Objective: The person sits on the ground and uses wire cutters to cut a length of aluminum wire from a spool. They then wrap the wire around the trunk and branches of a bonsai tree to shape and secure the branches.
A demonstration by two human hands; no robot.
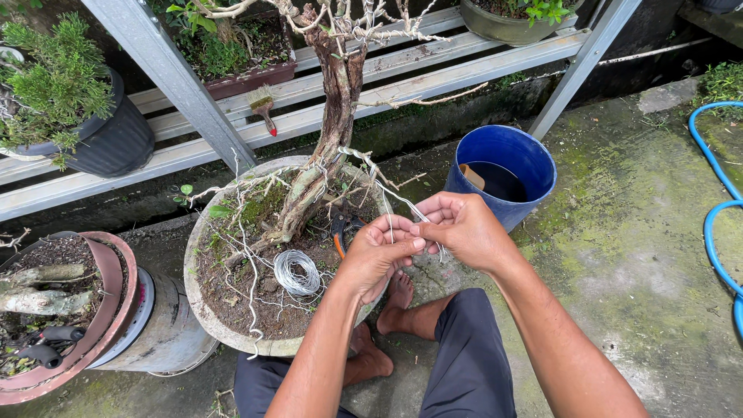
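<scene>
1. At the far left edge of the ground stands a brown round pot with grey stumps in it, resting on a grey drum; black-handled tools lie at its lower left rim.
2. Above it, on the left end of the metal rack, a dark pot carries a green needle-leaved shrub. A small brush lies on the rack's slats further right.
3. A wide grey concrete pot sits on the ground in front of the person. In it grows a bare, twisted bonsai tree, its branches wrapped in pale wire.
4. On the soil near the pot's middle lies a coil of wire. Orange-and-black pruning shears lie on the soil at the right side, just beside the left hand.
5. The left hand hovers over the pot's right rim, fingertips pressed together on a thin wire strand that runs up to the tree.
6. The right hand meets it, thumb and fingers pinching the same strand; the two hands touch.
7. Bare feet rest on the concrete below the hands.
8. A blue bucket stands behind the right hand.
9. A blue hose curves along the right edge.
</scene>
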